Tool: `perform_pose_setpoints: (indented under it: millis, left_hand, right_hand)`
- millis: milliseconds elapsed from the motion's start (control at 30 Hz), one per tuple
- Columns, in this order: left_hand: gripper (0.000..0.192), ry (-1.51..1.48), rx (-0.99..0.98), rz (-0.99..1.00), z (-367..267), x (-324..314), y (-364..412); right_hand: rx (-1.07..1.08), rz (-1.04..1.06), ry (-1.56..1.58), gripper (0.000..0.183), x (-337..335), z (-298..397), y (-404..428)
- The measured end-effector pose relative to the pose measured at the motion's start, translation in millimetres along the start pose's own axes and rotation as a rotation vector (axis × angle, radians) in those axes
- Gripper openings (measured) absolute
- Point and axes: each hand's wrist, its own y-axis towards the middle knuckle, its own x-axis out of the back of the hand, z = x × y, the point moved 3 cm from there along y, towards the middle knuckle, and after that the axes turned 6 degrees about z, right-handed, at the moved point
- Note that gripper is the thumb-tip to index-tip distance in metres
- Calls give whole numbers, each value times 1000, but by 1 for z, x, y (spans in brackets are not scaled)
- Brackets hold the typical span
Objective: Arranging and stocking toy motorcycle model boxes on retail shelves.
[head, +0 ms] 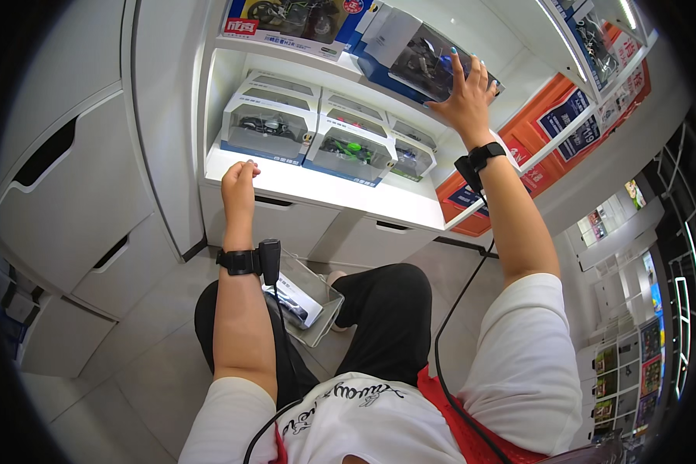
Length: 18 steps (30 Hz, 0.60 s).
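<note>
My right hand (467, 101) spans the end of a boxed model motorcycle (420, 61) on the upper shelf, thumb at its lower edge and fingers spread over its clear window. Behind that window show a dark motorcycle and some blue parts. My left hand (239, 184) is curled in front of the lower shelf (348, 180), with no item visible in it. Closest to it is a window box with a black motorcycle (267, 127). Beside that stands a window box with a green motorcycle (351, 149), and farther right a smaller window box (410, 159).
A larger motorcycle box (296, 26) stands at the upper left. Below are drawers (267, 217) and a wire basket (325, 310) holding a white box (293, 301), beside my legs. Orange panels with signs (562, 124) flank the shelf. A cable (441, 342) hangs from my right wrist.
</note>
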Motion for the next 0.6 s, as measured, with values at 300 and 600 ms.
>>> perform_pose_setpoints:
  millis: [300,600]
  left_hand:
    - [31,12,24,2,-3,-4,0]
    - [31,-5,21,6,-5,-5,-1]
  right_hand:
    - [-40,55,-39,117,-9,10,16]
    - [-37,29,-46,115,-15,15,21]
